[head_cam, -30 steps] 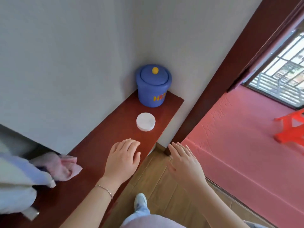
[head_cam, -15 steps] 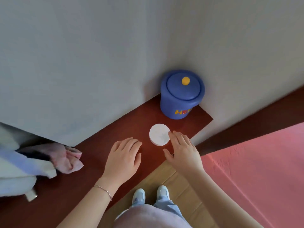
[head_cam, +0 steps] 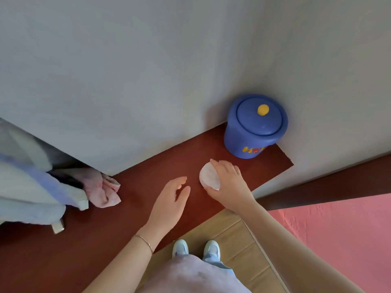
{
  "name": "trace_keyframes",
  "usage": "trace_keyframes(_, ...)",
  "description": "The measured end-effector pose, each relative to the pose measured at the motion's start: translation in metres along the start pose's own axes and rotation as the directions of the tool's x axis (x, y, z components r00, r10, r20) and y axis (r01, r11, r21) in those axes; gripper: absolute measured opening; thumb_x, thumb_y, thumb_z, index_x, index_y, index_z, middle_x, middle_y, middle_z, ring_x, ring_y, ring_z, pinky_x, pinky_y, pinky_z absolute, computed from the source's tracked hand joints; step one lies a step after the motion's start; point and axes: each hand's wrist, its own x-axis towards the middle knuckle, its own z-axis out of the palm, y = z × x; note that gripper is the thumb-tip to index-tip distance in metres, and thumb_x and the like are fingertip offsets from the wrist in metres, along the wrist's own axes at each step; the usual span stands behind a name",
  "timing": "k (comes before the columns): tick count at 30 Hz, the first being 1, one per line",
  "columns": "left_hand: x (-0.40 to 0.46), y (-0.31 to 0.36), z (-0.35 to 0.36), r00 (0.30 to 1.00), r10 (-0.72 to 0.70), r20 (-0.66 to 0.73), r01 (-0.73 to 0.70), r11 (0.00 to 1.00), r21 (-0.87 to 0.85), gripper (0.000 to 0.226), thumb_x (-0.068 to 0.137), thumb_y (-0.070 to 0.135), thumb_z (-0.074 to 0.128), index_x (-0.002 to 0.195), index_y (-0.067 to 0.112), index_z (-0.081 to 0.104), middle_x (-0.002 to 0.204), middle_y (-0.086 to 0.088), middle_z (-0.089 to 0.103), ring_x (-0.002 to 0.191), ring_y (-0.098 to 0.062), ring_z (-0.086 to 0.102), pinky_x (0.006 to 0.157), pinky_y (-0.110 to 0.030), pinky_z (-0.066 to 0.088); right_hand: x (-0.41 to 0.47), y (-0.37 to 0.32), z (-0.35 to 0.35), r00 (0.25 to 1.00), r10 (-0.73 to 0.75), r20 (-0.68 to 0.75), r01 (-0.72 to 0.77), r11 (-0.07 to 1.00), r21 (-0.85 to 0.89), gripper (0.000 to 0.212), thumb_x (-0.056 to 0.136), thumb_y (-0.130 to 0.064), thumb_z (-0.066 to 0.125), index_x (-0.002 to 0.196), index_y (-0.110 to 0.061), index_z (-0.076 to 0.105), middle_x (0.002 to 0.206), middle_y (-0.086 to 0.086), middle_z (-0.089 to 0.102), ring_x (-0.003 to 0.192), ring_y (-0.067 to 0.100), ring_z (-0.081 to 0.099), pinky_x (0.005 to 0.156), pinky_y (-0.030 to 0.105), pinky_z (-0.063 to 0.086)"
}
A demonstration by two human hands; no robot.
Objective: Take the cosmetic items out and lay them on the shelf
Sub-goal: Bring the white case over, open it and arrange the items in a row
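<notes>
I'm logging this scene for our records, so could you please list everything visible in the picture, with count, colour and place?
Round jar: one, white, on the shelf, gripped at its right edge by the right hand.
Lidded pot: one, blue with a yellow knob, in the far right corner of the shelf, lid on.
Shelf: one, dark red-brown, along the grey wall.
Pink cloth: one, crumpled, on the shelf at left.
Pale blue and white fabric: one bundle, far left.
Floor: wood-look, below the shelf.
Shoes: two, pale blue.
Left hand: open, over the shelf, bracelet at the wrist.
Right hand: on the jar.
</notes>
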Motion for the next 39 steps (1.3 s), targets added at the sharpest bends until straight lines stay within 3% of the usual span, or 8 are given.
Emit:
trace_keyframes(4,0.003,0.016,-0.005,0.962,-0.224,0.159,0.274,0.808,-0.522,0.035,0.096,0.041,0.039,0.129,0.031,0.046,0.127,0.005,0.056,0.107,-0.008,0.059,0.089,-0.028,0.049,-0.016,-0.028,-0.016,0.991,-0.117,-0.065,0.127,0.975,0.185,0.075,0.078,-0.039,0.066,0.143,-0.023,0.032,0.138,-0.001,0.040,0.126,0.019,0.036,0.098,0.020,0.022)
trace_keyframes(11,-0.018,0.037,-0.019,0.944,-0.115,0.309,0.329,0.404,-0.854,0.065,0.091,0.058,0.016,0.116,0.022,0.063,0.110,-0.003,0.069,0.105,-0.014,0.063,0.079,-0.027,0.051,-0.040,-0.076,-0.021,0.954,-0.271,-0.128,0.292,0.938,0.187,0.074,0.072,-0.049,0.055,0.138,-0.021,0.040,0.135,-0.001,0.046,0.121,0.017,0.044,0.094,0.019,0.032)
trace_keyframes(15,-0.021,0.038,-0.021,0.959,-0.120,0.258,0.283,0.283,-0.916,0.069,0.092,0.058,0.015,0.093,0.023,0.075,0.097,-0.003,0.071,0.094,-0.015,0.066,0.081,-0.030,0.051,-0.042,-0.086,-0.019,0.940,-0.313,-0.135,0.332,0.932,0.148,0.071,0.071,-0.050,0.056,0.134,-0.018,0.046,0.132,0.002,0.049,0.119,0.020,0.047,0.091,0.023,0.039)
trace_keyframes(21,-0.026,0.028,-0.027,0.963,-0.136,0.232,0.260,0.248,-0.933,0.070,0.092,0.058,0.012,0.105,0.016,0.066,0.099,-0.004,0.071,0.094,-0.015,0.067,0.073,-0.026,0.054,-0.039,-0.093,-0.018,0.932,-0.331,-0.145,0.355,0.914,0.194,0.067,0.070,-0.049,0.060,0.129,-0.018,0.052,0.125,-0.001,0.054,0.113,0.016,0.049,0.088,0.022,0.044)
trace_keyframes(25,-0.031,0.015,-0.036,0.959,-0.150,0.242,0.278,0.311,-0.909,0.075,0.091,0.060,0.006,0.107,0.017,0.065,0.098,-0.007,0.072,0.086,-0.017,0.068,0.072,-0.028,0.050,-0.034,-0.097,-0.027,0.955,-0.297,0.004,0.271,0.880,0.391,0.066,0.071,-0.052,0.057,0.132,-0.026,0.050,0.127,-0.011,0.053,0.118,0.004,0.047,0.095,0.020,0.042)
trace_keyframes(30,-0.046,0.000,-0.047,0.953,-0.199,0.227,0.277,0.281,-0.919,0.077,0.090,0.061,0.008,0.105,0.012,0.066,0.094,-0.024,0.068,0.062,-0.032,0.064,0.048,-0.026,0.047,-0.023,-0.102,-0.039,0.941,-0.228,0.250,0.013,0.762,0.647,0.024,0.092,-0.036,0.050,0.111,-0.048,0.058,0.109,-0.028,0.062,0.106,-0.008,0.055,0.088,0.014,0.044)
trace_keyframes(33,-0.067,-0.008,-0.055,0.950,-0.240,0.197,0.248,0.203,-0.947,0.075,0.089,0.062,0.013,0.106,0.013,0.065,0.098,-0.027,0.067,0.062,-0.033,0.065,0.043,-0.025,0.048,-0.018,-0.109,-0.027,0.913,-0.172,0.370,-0.170,0.664,0.728,0.027,0.093,-0.045,0.041,0.099,-0.037,0.066,0.103,-0.007,0.067,0.103,0.013,0.061,0.091,0.031,0.051)
trace_keyframes(39,-0.129,-0.040,-0.069,0.842,-0.508,0.183,0.170,-0.072,-0.983,0.065,0.092,0.061,0.022,0.115,0.014,0.060,0.106,-0.024,0.067,0.075,-0.037,0.068,0.047,-0.029,0.055,-0.027,-0.153,0.017,0.807,-0.278,0.522,-0.237,0.656,0.716,0.022,0.094,-0.044,0.039,0.101,-0.038,0.059,0.109,-0.004,0.062,0.106,0.017,0.059,0.092,0.032,0.051)
